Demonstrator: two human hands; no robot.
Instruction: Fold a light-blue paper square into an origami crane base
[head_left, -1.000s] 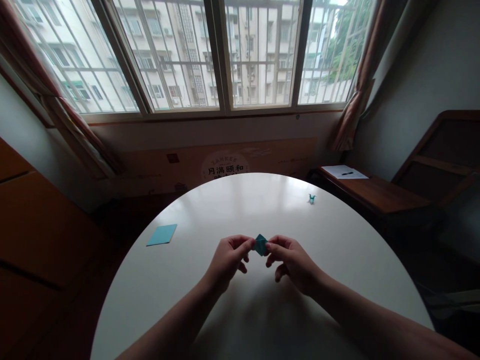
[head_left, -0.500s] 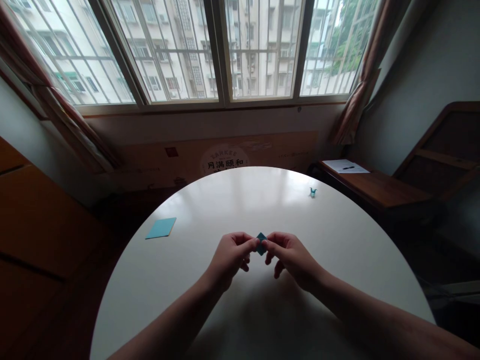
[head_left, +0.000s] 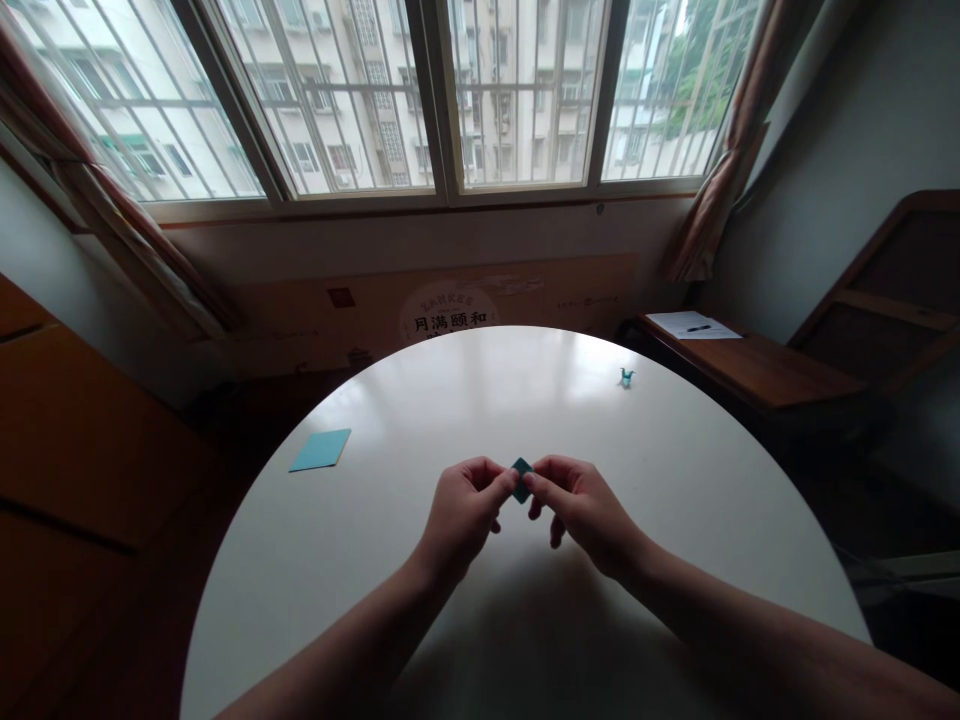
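Note:
A small folded piece of teal paper is held above the middle of a round white table. My left hand pinches its left side with thumb and forefinger. My right hand pinches its right side the same way, so the fingertips of both hands nearly meet over it. Most of the paper is hidden by my fingers. A tiny teal paper crane stands far off at the table's right back. A flat light-blue paper sheet lies near the table's left edge.
A dark wooden side table at the right carries a white sheet with a pen. Barred windows and curtains fill the back wall. A cardboard panel with printed characters leans under the sill.
My fingers have closed in over the teal paper, so less of it shows than a second ago. The view has tilted slightly; both hands stay together at the table's middle.

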